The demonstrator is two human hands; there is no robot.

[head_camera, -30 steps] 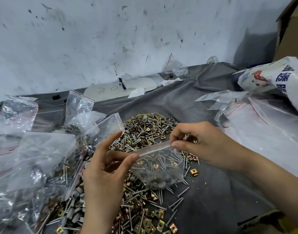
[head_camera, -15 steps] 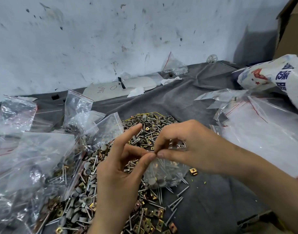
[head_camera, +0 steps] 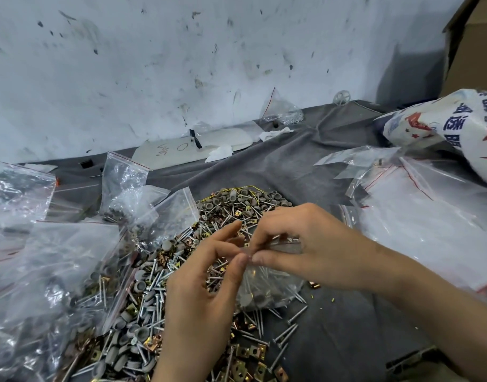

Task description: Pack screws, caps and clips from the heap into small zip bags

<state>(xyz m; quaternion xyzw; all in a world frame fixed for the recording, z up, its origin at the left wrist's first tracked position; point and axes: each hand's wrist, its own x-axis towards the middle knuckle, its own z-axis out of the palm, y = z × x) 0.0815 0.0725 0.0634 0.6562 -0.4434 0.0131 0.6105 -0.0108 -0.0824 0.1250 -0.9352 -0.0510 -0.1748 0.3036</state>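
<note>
- Our left hand [head_camera: 206, 296] rises from the bottom edge on an upright forearm, palm turned toward us. Its thumb tip is set on the top edge of the small zip bag [head_camera: 267, 288], the forefinger lifted almost straight above it and the other fingers loosely bent.
- Our right hand [head_camera: 305, 244] reaches in from the lower right, knuckles up and wrist low. Its fingers are curled, with thumb and forefinger closed on the same top edge.
- Both grips are clamped on the bag's mouth, and the two thumb tips almost touch.
- The bag hangs below the right hand. It holds grey caps and screws, and its bottom rests at the right edge of the heap [head_camera: 143, 312].
- The heap of screws, grey caps and brass-coloured clips lies on the grey cloth of the counter [head_camera: 333, 340], under and around our left hand.
- Filled bags [head_camera: 52, 271] are piled to the left of the heap, touching it.
- Empty bags [head_camera: 416, 216] lie to the right, below a printed sack [head_camera: 457, 128].
</note>
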